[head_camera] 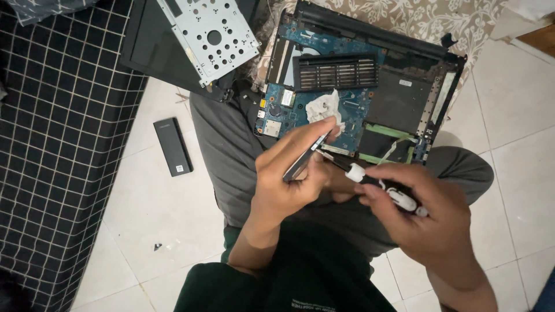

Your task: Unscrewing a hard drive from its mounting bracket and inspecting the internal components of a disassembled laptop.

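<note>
My left hand (292, 176) grips a thin flat dark part (303, 159) edge-on, above my lap. My right hand (425, 216) holds a black and white screwdriver (376, 184), and its tip touches that part. Just beyond my hands lies an opened laptop base (370, 86) with a blue circuit board (286, 110), a black ribbed vent cover (335, 72) and a crumpled white tissue (324, 107) resting on the board.
A perforated metal bracket (214, 37) lies on a black panel (153, 49) at the upper left. A black rectangular battery pack (172, 146) rests on the white floor tiles. A black checked mattress (58, 144) fills the left side.
</note>
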